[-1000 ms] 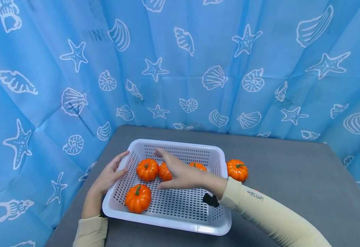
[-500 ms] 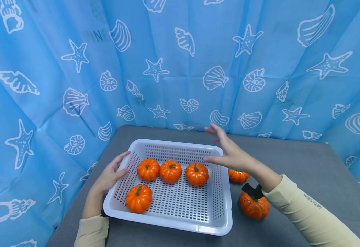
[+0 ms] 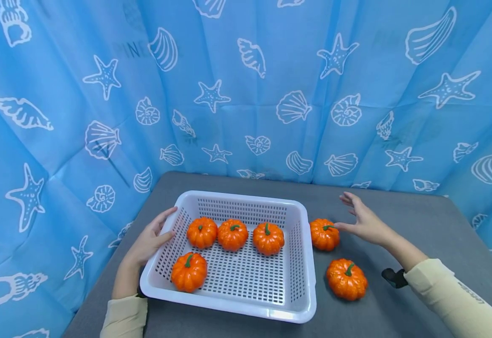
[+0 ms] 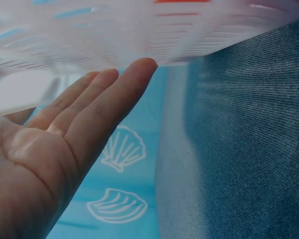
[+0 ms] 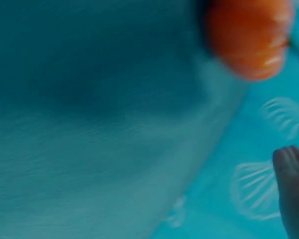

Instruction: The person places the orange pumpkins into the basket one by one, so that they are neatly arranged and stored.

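Note:
My left hand [image 3: 148,241] holds the left rim of a white perforated plastic basket [image 3: 229,307]. In the left wrist view its straight fingers [image 4: 107,99] lie along the outside of the basket, below the rim. Inside the basket sit several small orange pumpkins with green stems, one of them a pumpkin [image 3: 268,238] at the right. My right hand [image 3: 369,223] is empty, fingers spread loosely, above the table. Its thumb overlaps the stem of a pumpkin [image 3: 324,235] standing against the basket's right side. Part of this hand shows blurred in the right wrist view.
Another pumpkin [image 3: 347,280] stands on the grey table [image 3: 398,206], right of the basket and nearer the front. A blue curtain [image 3: 246,94] with white shells and starfish hangs behind and along the left side.
My right hand has moved from over the basket out to the right, uncovering the pumpkins inside and the two on the table. The left hand and basket have stayed put.

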Available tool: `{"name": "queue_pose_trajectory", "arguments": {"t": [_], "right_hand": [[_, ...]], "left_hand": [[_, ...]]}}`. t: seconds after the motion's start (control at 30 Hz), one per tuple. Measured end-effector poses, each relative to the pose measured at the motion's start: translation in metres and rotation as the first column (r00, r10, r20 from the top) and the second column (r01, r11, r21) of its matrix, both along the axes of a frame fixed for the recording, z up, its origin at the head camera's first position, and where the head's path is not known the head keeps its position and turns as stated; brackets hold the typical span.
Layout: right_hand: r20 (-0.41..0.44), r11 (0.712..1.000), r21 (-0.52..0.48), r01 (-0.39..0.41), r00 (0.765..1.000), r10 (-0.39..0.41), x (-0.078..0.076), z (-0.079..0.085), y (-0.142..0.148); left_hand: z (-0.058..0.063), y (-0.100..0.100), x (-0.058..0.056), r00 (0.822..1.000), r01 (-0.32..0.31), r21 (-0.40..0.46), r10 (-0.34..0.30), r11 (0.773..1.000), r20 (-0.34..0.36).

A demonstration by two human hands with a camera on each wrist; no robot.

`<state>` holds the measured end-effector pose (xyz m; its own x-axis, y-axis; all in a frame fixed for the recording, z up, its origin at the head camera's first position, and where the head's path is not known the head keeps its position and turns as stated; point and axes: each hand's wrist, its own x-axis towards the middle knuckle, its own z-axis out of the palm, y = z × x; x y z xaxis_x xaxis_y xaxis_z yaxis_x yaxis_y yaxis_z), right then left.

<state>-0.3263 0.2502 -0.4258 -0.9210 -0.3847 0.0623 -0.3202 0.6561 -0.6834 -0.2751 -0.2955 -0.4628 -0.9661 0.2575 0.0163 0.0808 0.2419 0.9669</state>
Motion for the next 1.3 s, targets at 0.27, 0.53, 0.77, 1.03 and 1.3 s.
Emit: {"name": "queue_pose_trajectory", "arguments": {"t": [0.27,0.53,0.77,1.03,1.3], "right_hand": [[0.081,0.997,0.049,-0.059,0.995,0.055,0.0,-0.043,0.024],[0.13,0.995,0.061,-0.08,0.989,0.071,0.001,-0.058,0.018],[0.155,0.993,0.093,-0.071,0.986,0.056,0.001,-0.066,0.011],[0.142,0.995,0.081,-0.061,0.989,0.049,0.0,-0.071,0.004],[0.153,0.996,0.07,-0.062,0.987,0.051,0.0,-0.069,-0.001]], "left_hand": [[-0.001,-0.001,-0.001,1.0,0.007,0.003,-0.007,1.0,0.002],[-0.004,-0.002,0.0,1.0,0.011,0.024,-0.011,1.0,-0.008],[-0.004,-0.002,-0.001,1.0,0.021,0.035,-0.021,0.999,-0.005],[-0.004,-0.002,-0.001,1.0,0.023,0.037,-0.022,0.999,-0.003],[-0.003,-0.002,-0.001,1.0,0.022,0.038,-0.022,0.999,-0.007]]}}
